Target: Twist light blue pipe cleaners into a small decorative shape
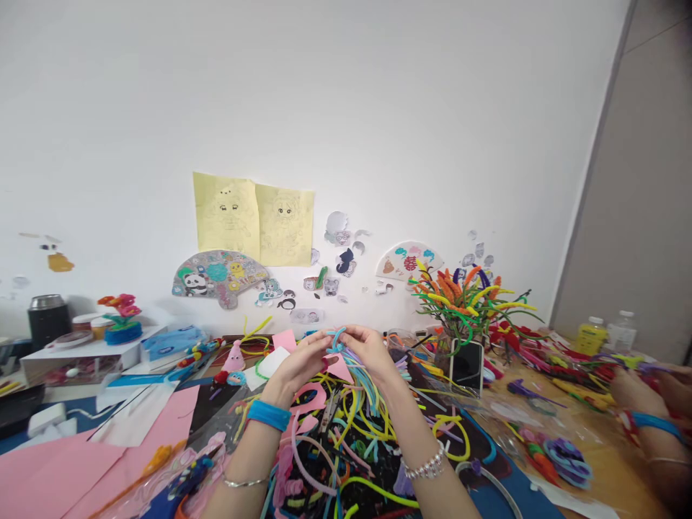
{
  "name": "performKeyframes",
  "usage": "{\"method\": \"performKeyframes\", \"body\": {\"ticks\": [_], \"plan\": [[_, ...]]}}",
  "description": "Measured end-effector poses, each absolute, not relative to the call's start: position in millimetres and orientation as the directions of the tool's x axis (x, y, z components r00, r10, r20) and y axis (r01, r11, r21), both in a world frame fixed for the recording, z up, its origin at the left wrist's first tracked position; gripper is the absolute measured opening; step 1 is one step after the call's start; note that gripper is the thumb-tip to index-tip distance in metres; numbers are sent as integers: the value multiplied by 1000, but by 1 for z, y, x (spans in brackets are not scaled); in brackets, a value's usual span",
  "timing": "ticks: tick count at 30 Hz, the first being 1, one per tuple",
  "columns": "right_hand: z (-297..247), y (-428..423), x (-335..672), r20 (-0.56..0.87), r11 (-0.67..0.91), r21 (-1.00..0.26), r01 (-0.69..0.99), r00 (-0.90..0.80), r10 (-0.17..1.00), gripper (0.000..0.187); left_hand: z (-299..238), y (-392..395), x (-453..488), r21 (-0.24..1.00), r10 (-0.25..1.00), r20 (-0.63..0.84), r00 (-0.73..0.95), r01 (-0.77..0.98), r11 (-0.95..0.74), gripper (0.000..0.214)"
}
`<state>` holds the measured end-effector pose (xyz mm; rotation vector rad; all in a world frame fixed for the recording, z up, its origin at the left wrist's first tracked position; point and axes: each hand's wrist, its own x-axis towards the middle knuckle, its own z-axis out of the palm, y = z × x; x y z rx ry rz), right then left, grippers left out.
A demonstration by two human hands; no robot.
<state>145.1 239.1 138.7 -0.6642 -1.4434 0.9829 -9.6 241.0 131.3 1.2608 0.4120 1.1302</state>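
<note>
A light-blue pipe cleaner [337, 340], bent into a small loop, is held up between my two hands over the middle of the table. My left hand [303, 360] pinches it from the left, fingers pressed together. From the right, the fingertips of my right hand [370, 352] close on the same piece. Beneath them spreads a tangle of pipe cleaners, among them yellow ones [373, 418] and a pale pink curved one [303, 461]. Pink paper with a cut-out hole [311, 398] lies just under my left hand.
Pink paper sheets [70, 468] cover the left front. To the right stand a vase of pipe-cleaner flowers [459, 295] and a phone [466, 366]. A co-worker's hands [641, 393] are at the far right, near bottles [590, 336]. Behind rises a wall with drawings [254, 220].
</note>
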Motion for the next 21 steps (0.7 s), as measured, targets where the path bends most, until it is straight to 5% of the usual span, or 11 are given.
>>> {"method": "performKeyframes", "body": {"ticks": [12,21], "plan": [[139,237,143,503,500,-863,-78,-18,864,24,138,244,-9,892,866,449,218,-161,-422,20],[137,241,143,530,516,-839,-175,-43,847,25,137,244,-11,919,889,385,248,-192,-344,39]]}}
